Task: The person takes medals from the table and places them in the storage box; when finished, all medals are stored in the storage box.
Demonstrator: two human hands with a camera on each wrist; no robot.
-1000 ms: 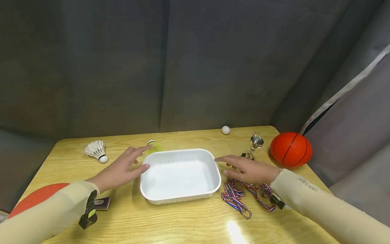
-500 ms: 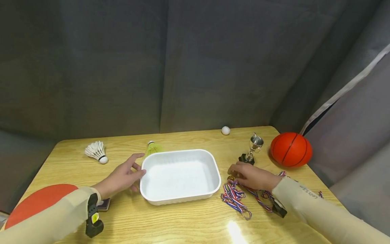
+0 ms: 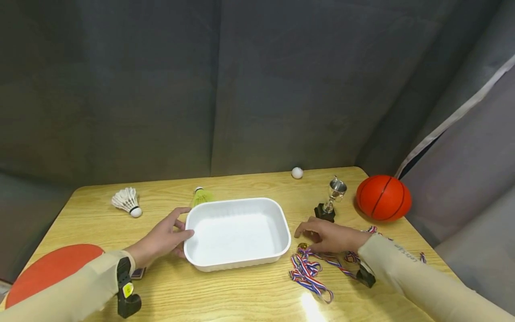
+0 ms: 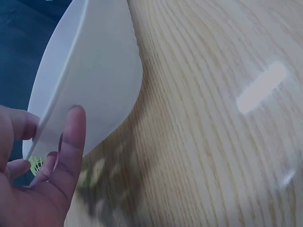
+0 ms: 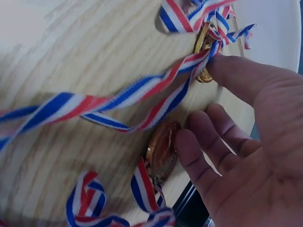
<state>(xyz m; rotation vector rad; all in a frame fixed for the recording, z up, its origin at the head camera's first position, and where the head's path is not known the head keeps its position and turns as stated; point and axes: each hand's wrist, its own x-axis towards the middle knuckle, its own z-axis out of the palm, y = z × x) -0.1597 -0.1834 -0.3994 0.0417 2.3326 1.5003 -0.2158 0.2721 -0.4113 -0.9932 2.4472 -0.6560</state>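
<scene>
My left hand (image 3: 162, 237) pinches the left end of a white plastic tray (image 3: 237, 264), thumb over the rim and other fingers outside. In the left wrist view, the left hand (image 4: 49, 170) has the tray wall (image 4: 104, 71) between thumb and fingers. My right hand (image 3: 331, 235) hovers low over medals with striped ribbons (image 3: 306, 275). In the right wrist view, the right hand (image 5: 251, 156) has its thumb by a gold medal (image 5: 204, 52) and its ribbon. Its bent fingertips are beside a bronze medal (image 5: 163, 151), not visibly gripping it.
A small trophy cup (image 3: 331, 201) and a red ball (image 3: 384, 197) stand at the right. A white ball (image 3: 297, 172) is near the back edge. White (image 3: 127, 201) and yellow (image 3: 200, 196) shuttlecocks lie left. A red paddle (image 3: 52, 270) is partly under the left sleeve.
My left hand has lowered from above the tray's left side and taken hold of its rim. The right hand has left the tray's right end and come down over the medals.
</scene>
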